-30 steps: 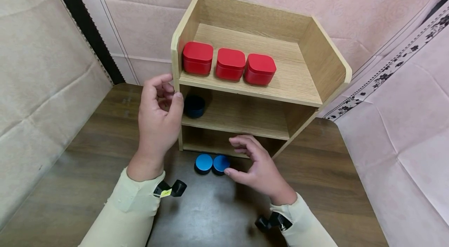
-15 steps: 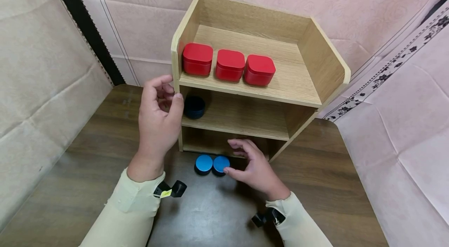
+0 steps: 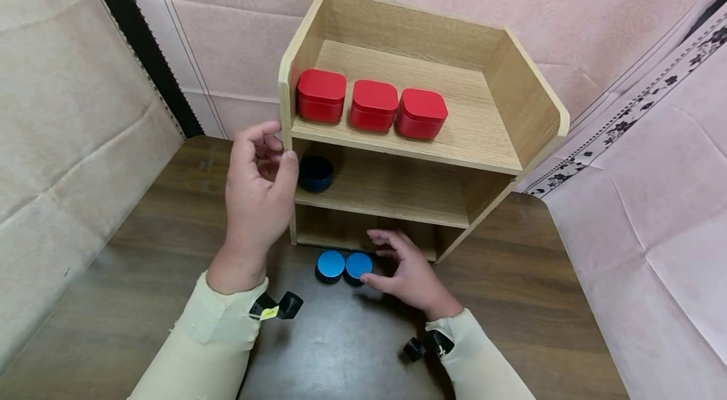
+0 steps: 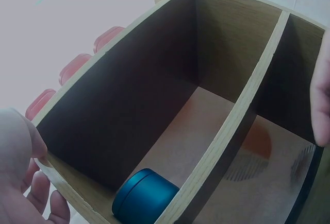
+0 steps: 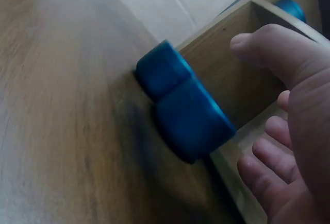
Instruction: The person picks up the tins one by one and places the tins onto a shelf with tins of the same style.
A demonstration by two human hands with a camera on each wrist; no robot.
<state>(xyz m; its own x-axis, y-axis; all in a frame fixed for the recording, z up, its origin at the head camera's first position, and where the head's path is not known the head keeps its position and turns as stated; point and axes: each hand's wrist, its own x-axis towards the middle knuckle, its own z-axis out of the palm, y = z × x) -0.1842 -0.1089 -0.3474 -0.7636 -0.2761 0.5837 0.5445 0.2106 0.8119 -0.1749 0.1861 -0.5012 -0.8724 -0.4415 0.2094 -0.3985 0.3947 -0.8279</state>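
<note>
Pale cloth [image 3: 68, 103] hangs at far left, a dark strip beside it; wood-grain table [image 3: 142, 248] below. From my remote post I log left to right.

Left hand [image 3: 258, 198], cream sleeve [image 3: 199, 337] behind it: bent fingers and thumb grip the left panel of the wooden shelf unit [image 3: 397, 190] at its front edge, about level with the top board.

Top board: three red boxes [image 3: 374, 105], rounded corners, lined along the front edge; the first sits in the front left corner, close to the panel. Middle board: one dark-blue round tin [image 3: 315, 173], near the front left corner. My left wrist view shows its smooth side and lid seam.

Before the unit's bottom front edge, on the table, I count two round tins with bright blue tops: left blue tin [image 3: 330, 265], then right blue tin [image 3: 358, 267], side by side; whether they touch I cannot tell.

Right hand [image 3: 411, 277]: wide, thumb and fingers spread, just beside the right blue tin. My right wrist view shows thumb and tin apart.

Far right: more cloth, its border [image 3: 619, 125] patterned with black flowers.
</note>
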